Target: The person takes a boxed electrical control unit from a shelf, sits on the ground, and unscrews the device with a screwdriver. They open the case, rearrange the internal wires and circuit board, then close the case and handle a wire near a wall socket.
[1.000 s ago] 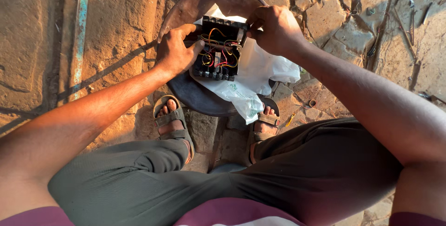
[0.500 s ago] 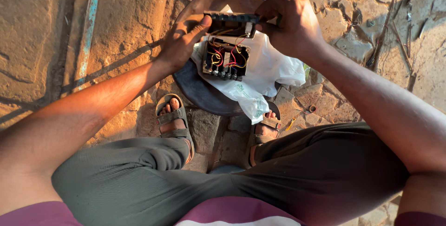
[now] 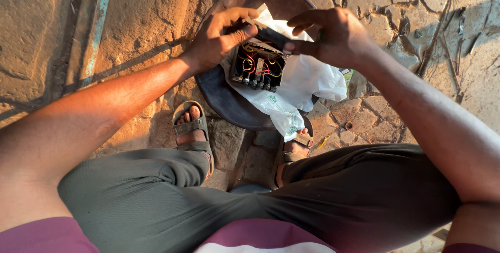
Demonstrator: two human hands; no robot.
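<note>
Now the black cover (image 3: 273, 37) is lifted clear of the open electrical box (image 3: 258, 66), which earlier it overlapped; left hand (image 3: 219, 37) and right hand (image 3: 333, 37) pinch its ends. The box rests on a white plastic bag (image 3: 307, 84) on the round worktop (image 3: 224, 102).

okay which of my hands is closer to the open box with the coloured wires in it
Left. Your left hand rests against the upper left corner of the wired box. Your right hand is above and to its right, pinching a dark flat piece over its top edge.
</note>
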